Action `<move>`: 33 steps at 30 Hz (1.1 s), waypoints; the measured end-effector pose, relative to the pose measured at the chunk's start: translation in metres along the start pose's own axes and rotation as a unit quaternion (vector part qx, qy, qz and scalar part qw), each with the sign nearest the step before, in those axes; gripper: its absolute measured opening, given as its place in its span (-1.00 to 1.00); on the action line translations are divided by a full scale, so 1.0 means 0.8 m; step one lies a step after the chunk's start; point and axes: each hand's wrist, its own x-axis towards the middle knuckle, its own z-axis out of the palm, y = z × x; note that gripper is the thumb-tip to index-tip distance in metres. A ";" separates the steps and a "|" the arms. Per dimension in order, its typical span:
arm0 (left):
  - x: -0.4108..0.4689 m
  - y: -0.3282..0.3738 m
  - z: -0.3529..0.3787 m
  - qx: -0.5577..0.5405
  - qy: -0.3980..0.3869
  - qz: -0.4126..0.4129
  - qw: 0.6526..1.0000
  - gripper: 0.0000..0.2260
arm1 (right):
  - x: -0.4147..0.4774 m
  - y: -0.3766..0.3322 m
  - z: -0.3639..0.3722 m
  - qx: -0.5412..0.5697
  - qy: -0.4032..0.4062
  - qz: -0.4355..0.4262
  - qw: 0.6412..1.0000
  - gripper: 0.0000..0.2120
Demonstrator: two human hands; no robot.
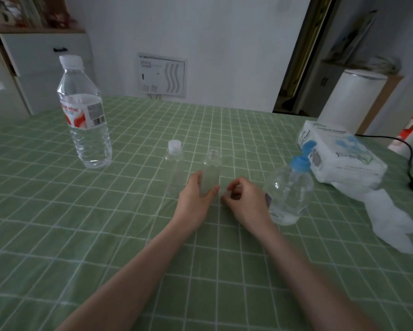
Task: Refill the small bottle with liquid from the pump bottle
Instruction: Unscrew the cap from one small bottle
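A small clear bottle (211,169) stands uncapped on the green checked tablecloth (105,223), near the middle. My left hand (196,199) grips its lower body from the left. My right hand (245,201) hovers just right of it, fingers curled, thumb and forefinger pinching what looks like a small pale cap (227,195). The clear pump bottle (289,194) with a blue pump head (301,161) stands right behind that hand, partly filled with clear liquid. A second small clear bottle (174,168) with a white cap stands left of the open one.
A large water bottle (83,115) stands at the back left. A pack of tissues (339,154) lies at the right, with a loose tissue (387,218) spilling toward the front. A black cable (410,161) runs along the right edge.
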 end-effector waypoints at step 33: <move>-0.042 0.006 -0.074 0.021 0.073 0.075 0.994 -0.67 | -0.069 -0.044 -0.032 0.168 -0.063 -0.120 0.976 -0.83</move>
